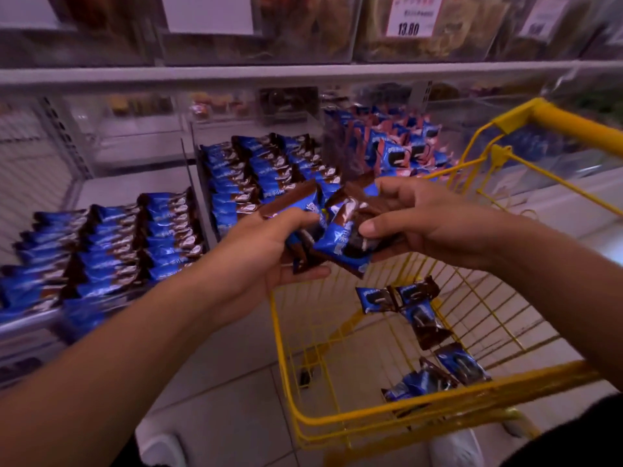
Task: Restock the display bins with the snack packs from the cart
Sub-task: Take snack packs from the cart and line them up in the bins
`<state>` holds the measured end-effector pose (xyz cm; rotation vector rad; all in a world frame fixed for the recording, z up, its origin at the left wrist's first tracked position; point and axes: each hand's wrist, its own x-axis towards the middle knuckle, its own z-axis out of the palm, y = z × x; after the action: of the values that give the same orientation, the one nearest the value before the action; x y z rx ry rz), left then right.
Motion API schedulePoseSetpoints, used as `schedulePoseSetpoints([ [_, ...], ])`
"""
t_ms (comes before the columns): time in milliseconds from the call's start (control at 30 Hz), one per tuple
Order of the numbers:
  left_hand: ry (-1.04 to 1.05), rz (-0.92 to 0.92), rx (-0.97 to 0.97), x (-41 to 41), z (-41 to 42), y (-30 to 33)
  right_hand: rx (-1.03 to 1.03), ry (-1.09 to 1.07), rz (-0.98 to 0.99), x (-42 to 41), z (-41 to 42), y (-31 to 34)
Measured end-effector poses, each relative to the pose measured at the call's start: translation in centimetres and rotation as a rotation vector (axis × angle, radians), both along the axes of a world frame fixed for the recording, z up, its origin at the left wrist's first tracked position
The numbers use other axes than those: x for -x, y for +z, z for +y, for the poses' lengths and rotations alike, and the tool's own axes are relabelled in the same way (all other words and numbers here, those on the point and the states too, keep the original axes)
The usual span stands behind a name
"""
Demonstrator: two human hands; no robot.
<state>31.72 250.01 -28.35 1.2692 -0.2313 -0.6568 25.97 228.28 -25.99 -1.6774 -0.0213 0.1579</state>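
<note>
Both of your hands meet over the near-left rim of the yellow wire cart (337, 420). Your left hand (269, 251) is curled around a bunch of glossy blue-and-brown snack packs (332, 230), thumb on top; your right hand (421, 219) pinches the same bunch from the other side. Loose packs in the cart (421, 318) lie scattered on its mesh floor, well apart from the walls. Left of the cart, the display bin (194, 176) with clear plastic dividers holds neat overlapping rows of packs (111, 244); its rear stretch shows bare white base. A second bin of blue-and-pink packs (397, 150) sits just behind your right hand. Pale floor tiles (236, 382) show between shelf and cart.
</note>
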Motion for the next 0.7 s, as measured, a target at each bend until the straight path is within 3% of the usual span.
schedulePoseSetpoints([
  [133, -0.201, -0.169, -0.112, -0.1, 0.4, -0.5, -0.024, -0.06, -0.03, -0.5, 0.8, -0.6],
  [300, -0.227, -0.281, -0.164, -0.7, 0.5, -0.9, 0.0, -0.05, -0.008, -0.1, 1.0, -1.0],
  [433, -0.177, -0.338, -0.122, -0.9, 0.5, -1.0, 0.052, -0.023, 0.018, 0.0, 0.8, -0.9],
  [700, 0.122, -0.178, 0.129, -0.4, -0.7, -1.2, 0.082, 0.077, 0.093, 0.4, 1.6, -1.0],
])
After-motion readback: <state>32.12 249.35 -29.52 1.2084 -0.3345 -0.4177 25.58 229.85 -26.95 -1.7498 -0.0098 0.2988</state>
